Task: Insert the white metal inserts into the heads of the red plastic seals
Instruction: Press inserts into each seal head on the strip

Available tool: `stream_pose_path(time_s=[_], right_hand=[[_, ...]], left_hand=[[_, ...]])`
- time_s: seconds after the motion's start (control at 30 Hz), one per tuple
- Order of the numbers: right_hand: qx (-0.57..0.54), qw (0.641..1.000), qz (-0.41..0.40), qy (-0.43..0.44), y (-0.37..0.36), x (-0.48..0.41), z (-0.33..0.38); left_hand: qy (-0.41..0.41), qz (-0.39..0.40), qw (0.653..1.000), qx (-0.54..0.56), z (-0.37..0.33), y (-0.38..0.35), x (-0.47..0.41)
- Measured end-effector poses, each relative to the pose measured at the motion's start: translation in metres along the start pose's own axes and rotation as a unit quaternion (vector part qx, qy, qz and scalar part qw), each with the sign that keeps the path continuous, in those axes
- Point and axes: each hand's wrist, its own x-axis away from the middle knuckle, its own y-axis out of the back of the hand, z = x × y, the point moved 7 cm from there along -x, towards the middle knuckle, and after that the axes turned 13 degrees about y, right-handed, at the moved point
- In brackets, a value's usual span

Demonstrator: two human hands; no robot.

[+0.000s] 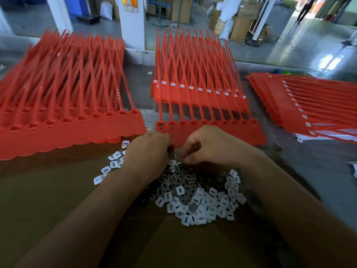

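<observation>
At the table [309, 171] we pick inserts [202, 200], left hand [148, 149] and right hand [208, 146] curled, contents unclear; next, seat one in a seal head [160, 124]

A factory or warehouse floor: batches of red plastic seals [63, 89] cover the worktable [318, 171], while cardboard cartons [241, 26] and white sacks [226, 29] stand on the polished concrete floor [309, 35] at upper right.

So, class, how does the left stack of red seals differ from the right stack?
The left stack has empty heads; the right stack shows white inserts in its heads. The left stack's straps point away from the camera; the right stack's run off rightward. Both are red, in joined strips.
</observation>
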Motion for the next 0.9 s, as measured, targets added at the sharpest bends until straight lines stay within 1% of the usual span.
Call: stream_pose_path(time_s=[0.07,0.2,0.4,0.57,0.7,0.83,0.9], right_hand=[[0.016,1.000,0.013,0.012,-0.008,0.002,0.006],[0.047,0.998,0.001,0.038,-0.014,0.000,0.013],[0.038,0.997,-0.014,0.061,-0.013,0.001,0.015],[0.013,0.999,-0.023,0.046,-0.011,0.003,0.010],[0.014,0.999,-0.023,0.043,-0.010,0.005,0.009],[-0.036,0.997,-0.053,0.033,-0.005,0.009,0.006],[-0.038,0.997,-0.056,0.026,-0.004,0.011,0.004]], left_hand=[[0.003,0.010,1.000,-0.006,0.000,0.000,-0.001],[0.001,0.017,1.000,-0.018,0.000,-0.001,-0.001],[-0.007,0.015,1.000,-0.014,0.000,-0.002,-0.002],[-0.004,0.009,1.000,-0.006,0.000,-0.001,-0.001],[0.000,0.009,1.000,-0.011,0.000,-0.001,-0.001],[-0.001,0.001,1.000,-0.010,0.000,0.000,0.000],[0.000,-0.002,1.000,-0.010,0.000,0.000,0.000]])
